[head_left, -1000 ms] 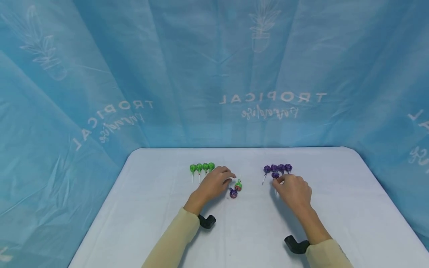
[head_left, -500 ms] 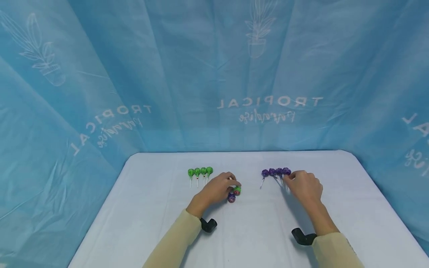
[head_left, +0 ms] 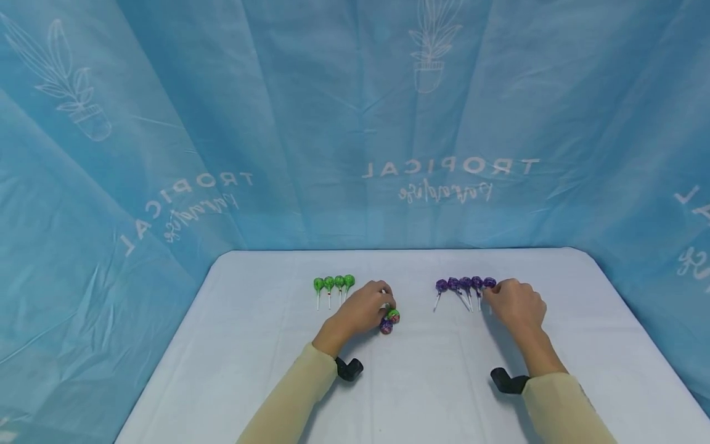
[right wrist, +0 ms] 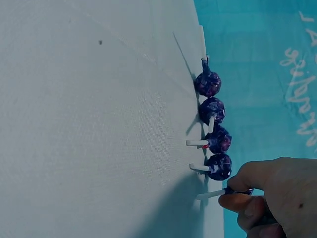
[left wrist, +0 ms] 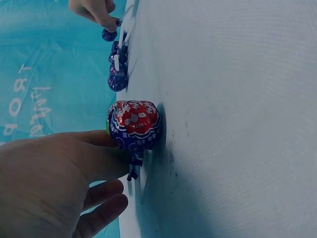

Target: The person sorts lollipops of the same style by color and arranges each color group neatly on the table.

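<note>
My left hand [head_left: 365, 306] bends its fingers down at a green lollipop [head_left: 394, 316] and appears to pinch it by the stick end. Against it lies a purple lollipop [left wrist: 133, 126] with a red label, which hides most of the green one in the left wrist view. My right hand [head_left: 517, 305] pinches a purple lollipop [head_left: 489, 282] between thumb and forefinger, at the right end of a row of purple lollipops [head_left: 465, 283]. Its white stick [right wrist: 210, 195] sticks out past the fingertips in the right wrist view.
Several green lollipops [head_left: 334, 282] lie side by side to the left, sticks toward me. A white cloth covers the table [head_left: 421, 382]. Blue printed curtains [head_left: 333, 123] hang behind and at the sides. Each wrist bears a black mount [head_left: 350, 370].
My right hand has carried a purple lollipop rightward to the row's end, and the row has spread a little. My left hand has closed in on the green lollipop, which sits nearer the purple one.
</note>
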The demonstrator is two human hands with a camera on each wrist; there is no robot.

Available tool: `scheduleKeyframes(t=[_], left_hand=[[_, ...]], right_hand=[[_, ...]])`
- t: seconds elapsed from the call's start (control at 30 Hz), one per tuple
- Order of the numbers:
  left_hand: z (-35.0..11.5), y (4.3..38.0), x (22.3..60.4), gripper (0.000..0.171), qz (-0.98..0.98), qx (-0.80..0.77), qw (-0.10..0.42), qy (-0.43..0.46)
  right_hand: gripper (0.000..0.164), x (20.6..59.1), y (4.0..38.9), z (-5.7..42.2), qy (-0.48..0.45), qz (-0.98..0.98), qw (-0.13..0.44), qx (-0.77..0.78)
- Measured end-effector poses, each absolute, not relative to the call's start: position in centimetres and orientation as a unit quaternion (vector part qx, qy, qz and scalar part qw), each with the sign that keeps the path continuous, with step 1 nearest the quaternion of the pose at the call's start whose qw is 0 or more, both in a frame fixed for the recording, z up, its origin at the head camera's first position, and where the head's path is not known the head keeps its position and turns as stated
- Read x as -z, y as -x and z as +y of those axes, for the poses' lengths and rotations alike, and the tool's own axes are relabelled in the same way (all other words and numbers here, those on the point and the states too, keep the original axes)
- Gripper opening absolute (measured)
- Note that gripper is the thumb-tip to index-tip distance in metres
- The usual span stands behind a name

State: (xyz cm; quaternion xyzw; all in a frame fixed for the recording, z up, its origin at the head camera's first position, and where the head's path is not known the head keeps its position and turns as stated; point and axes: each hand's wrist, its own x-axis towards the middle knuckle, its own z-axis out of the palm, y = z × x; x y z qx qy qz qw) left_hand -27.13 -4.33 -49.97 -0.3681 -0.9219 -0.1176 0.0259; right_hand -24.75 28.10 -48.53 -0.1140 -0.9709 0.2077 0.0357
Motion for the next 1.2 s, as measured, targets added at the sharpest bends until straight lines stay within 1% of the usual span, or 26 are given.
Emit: scheduleKeyframes(t=[0.17,0.4,0.5,0.7,0.93,1.2], left_hand=[[-4.4,27.1,49.9,0.013,-0.924,0.107,0.032,0.366],[-4.2,27.3,49.8,0.014,-0.929,0.108,0.012,0.353],[-4.2,27.3,49.9,0.014,-0.930,0.114,0.009,0.349],[-4.2,27.3,50.1,0.013,-0.927,0.121,0.018,0.353],[-4.3,27.1,50.2,0.013,-0.924,0.119,0.026,0.363],[-4.2,27.0,50.2,0.014,-0.928,0.130,0.030,0.347]], right_hand=[[0.030,49.0,25.2,28.4,0.116,-0.972,0.039,-0.201],[0.031,49.3,25.7,28.5,0.118,-0.973,0.027,-0.198],[0.035,49.3,25.7,28.5,0.119,-0.973,0.025,-0.194],[0.040,49.5,25.8,28.4,0.118,-0.974,0.035,-0.189],[0.039,49.7,26.0,28.4,0.131,-0.974,0.016,-0.182],[0.038,49.7,26.4,28.5,0.129,-0.975,0.028,-0.179]])
